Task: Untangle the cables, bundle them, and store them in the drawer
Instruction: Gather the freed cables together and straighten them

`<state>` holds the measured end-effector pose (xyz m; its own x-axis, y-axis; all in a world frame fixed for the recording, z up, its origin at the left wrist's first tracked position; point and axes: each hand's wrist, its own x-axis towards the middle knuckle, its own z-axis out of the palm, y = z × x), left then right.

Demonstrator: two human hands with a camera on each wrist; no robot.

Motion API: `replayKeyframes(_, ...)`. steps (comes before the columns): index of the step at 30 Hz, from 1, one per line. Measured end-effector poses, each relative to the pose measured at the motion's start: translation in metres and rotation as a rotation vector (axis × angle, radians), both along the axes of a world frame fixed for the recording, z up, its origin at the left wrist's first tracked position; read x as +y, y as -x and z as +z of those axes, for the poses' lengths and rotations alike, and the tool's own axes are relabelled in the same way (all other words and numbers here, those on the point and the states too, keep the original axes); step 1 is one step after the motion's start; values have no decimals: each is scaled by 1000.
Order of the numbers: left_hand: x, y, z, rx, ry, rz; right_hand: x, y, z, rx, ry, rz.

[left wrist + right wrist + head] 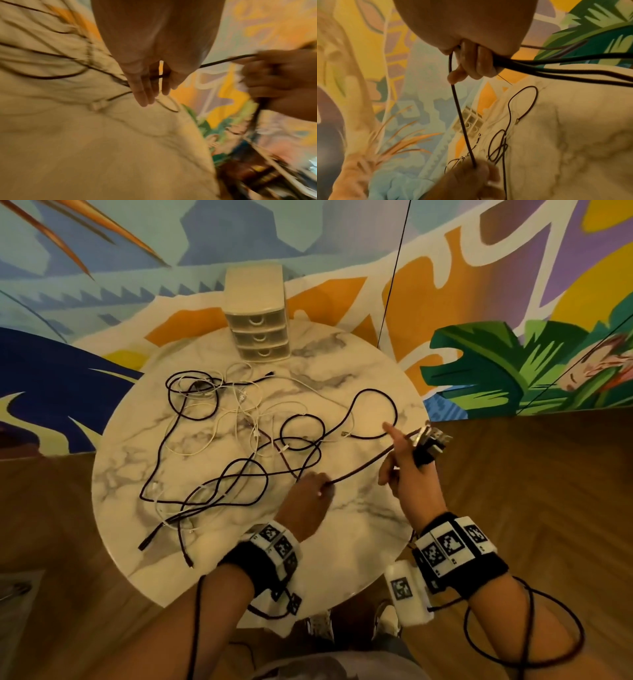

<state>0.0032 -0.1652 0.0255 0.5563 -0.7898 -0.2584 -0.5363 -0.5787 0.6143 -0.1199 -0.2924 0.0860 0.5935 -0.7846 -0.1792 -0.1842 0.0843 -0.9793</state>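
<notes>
The table [359, 392] is round with a white, grey-veined marble top; it stands on a wooden herringbone floor [548, 491] against a wall painted with a bright mural [513, 285] (green leaves, orange lettering, blue shapes). A small three-drawer unit [258, 332] sits at the far edge of the table, all drawers closed. The tangled cables [219, 440], dark and white ones looped over each other, lie spread across the left and centre of the table. One dark cable [363, 469] runs taut between the two hands above the near right part of the table. The left hand [306, 498] pinches this cable, fingers [142, 93] closed on it. The right hand [407, 470] grips the same cable together with several gathered strands, index finger extended, remaining fingers [476, 65] curled round the strands.
</notes>
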Motion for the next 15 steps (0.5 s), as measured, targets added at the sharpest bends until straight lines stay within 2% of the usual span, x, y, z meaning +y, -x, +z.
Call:
replayKeyframes(2, 16, -24, -19, 10, -56, 139, -4, 0, 6, -121, -117, -61)
replayKeyframes(4, 22, -40, -18, -91, -22, 193, -4, -1, 5, -153, -209, -31)
replayKeyframes(7, 18, -26, 4, -305, 2, -12, 14, -12, -2, -46, -341, 184)
replayKeyframes(9, 17, -3, 14, -434, -30, -159, 31, -21, -7, 70, -327, 348)
replayKeyframes(10, 18, 6, 15, -462, -37, -174, 37, -24, -10, 97, -305, 395)
replayKeyframes(12, 21, 8, 10, -427, -36, -125, 42, -27, -14, 81, -293, 380)
replayKeyframes(15, 32, -15, -17, -247, -68, -45, 32, -27, -13, 21, -320, 193)
